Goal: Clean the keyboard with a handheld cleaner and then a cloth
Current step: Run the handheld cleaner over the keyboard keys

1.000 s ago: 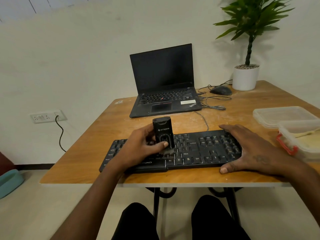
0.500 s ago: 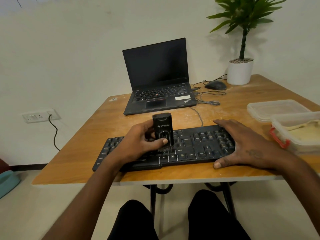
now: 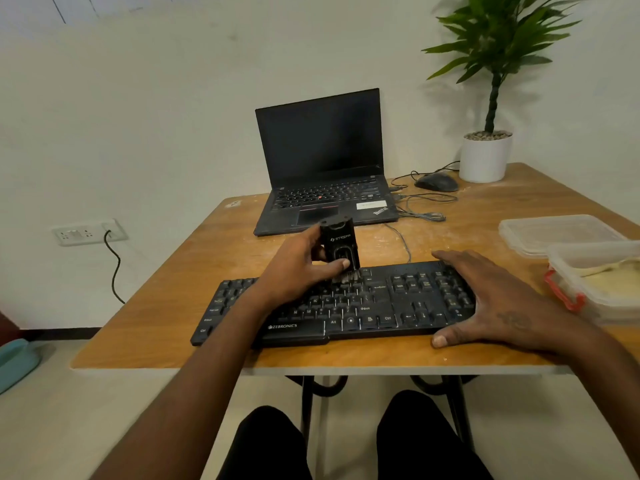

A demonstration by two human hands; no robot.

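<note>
The left hand [image 3: 298, 268] and forearm cover the middle keys of the keyboard [image 3: 381, 299], and its palm hides the near side of the handheld cleaner [image 3: 339, 247]. The right hand [image 3: 491, 299] lies over the keyboard's right end, so that corner is unseen. The picture's right edge cuts off the two plastic containers [image 3: 588, 258] and the plant [image 3: 498, 46] leaves run out at the top. At the left edge, a teal object [image 3: 15, 362] shows only in part. Most key legends are too small to read.

Left hand [image 3: 298, 268] gripping cleaner [image 3: 339, 245]
</note>
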